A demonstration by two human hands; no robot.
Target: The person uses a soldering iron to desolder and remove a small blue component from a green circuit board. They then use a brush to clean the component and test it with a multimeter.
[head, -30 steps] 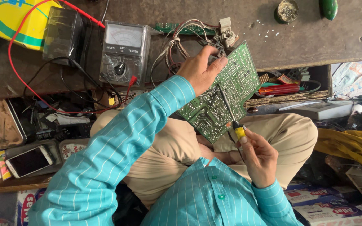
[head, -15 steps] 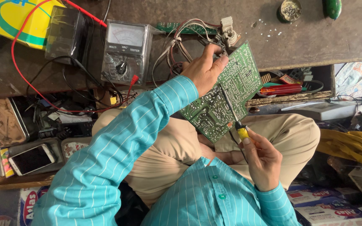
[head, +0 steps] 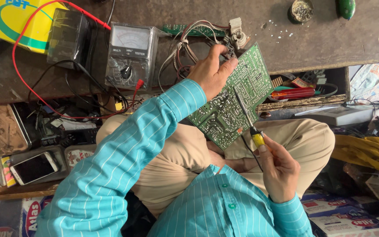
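Two hands at work, both closed on something. Left hand (head: 210, 72) clamped on the upper edge of a green circuit board (head: 233, 98), thumb at the top corner, solder side facing up, tilted over the lap and just clear of the workbench (head: 321, 41) edge. Right hand (head: 281, 171) wrapped round a soldering iron (head: 247, 118) by its yellow collar — thin metal shaft slanting up and left, tip on or just above the board's middle; contact hard to make out from this angle. Black cord trailing down from the handle, across the tan trousers. Beyond the board, a bundle of coloured wires (head: 185, 46) running from its top edge onto the bench. Further left, an analogue multimeter (head: 130, 55) with a red lead (head: 27, 74) looping round — and a smartphone (head: 33, 167) lying face up on the low shelf beside the left sleeve.
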